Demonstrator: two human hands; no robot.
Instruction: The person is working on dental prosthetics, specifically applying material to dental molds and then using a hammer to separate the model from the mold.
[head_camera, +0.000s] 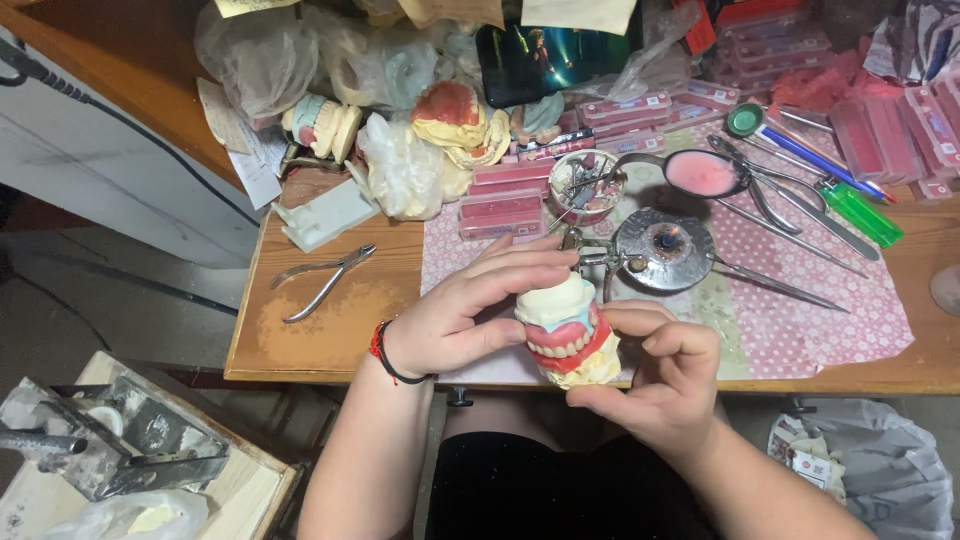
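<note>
One denture model (568, 335) is in hand — pale plaster casts above and below, pink wax gums and a row of white teeth between them. Two more plaster casts (455, 120) with wax sit at the back of the bench among several clear plastic bags (400, 165). One pair of pliers (325, 280) lies on the bare wood at the left. One round metal dish (662, 250) stands just behind the hands, one small bowl (585, 185) of tools beyond it, and one pink-filled rubber cup (702, 173) to its right. Many flat pink boxes (500, 210) are stacked along the back; I cannot count them exactly.

The left hand (470, 315) is curled around the model's left side, fingers laid over the top cast, thumb against the wax. A red cord (381, 350) circles that wrist. The right hand (665, 375) cups the model from below and the right, fingers bent and closed on the lower cast. Both hands grip the model together, held just over the near edge of the bench.

The bench (330, 320) is worn wood, partly covered by a pink patterned cloth (800, 300). A grey floor shows at the left — with a metal press (110, 445) on a low stand.
</note>
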